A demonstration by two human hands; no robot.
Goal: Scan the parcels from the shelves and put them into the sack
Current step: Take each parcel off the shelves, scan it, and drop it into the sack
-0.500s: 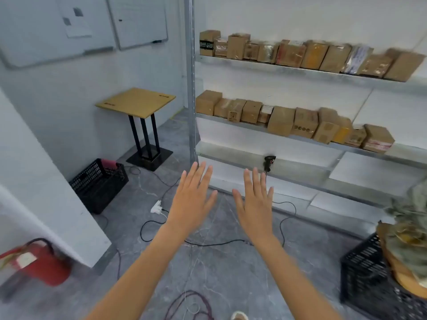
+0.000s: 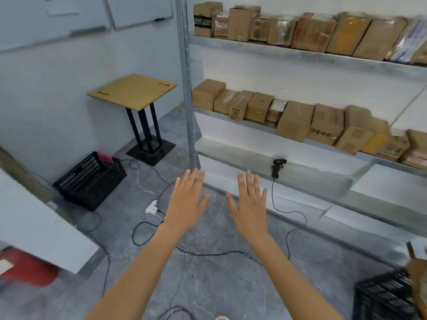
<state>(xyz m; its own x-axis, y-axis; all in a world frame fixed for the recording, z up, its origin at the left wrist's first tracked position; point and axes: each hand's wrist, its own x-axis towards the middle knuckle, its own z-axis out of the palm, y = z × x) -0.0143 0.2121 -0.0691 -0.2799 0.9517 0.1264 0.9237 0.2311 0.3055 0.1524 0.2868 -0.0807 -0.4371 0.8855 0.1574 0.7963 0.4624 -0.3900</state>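
The shelves (image 2: pixel 300 54) look bigger and closer than a moment ago, so the person has stepped in, but no parcel is scanned or in the sack yet. The parcels (image 2: pixel 293 121) sit in rows on the two top shelves. Below them the scanner (image 2: pixel 278 168) stands upright, head up and cable hanging down, while the left hand (image 2: pixel 187 202) and right hand (image 2: pixel 250 204) hover flat, fingers spread, holding nothing.

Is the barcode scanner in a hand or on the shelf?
On the shelf: the scanner lies there untouched; both hands are open and empty.

Your left hand (image 2: pixel 187 199) and right hand (image 2: pixel 250 204) spread flat before the shelves (image 2: pixel 300 55) of parcels (image 2: pixel 293 121); the scanner (image 2: pixel 278 167) rests lower down.
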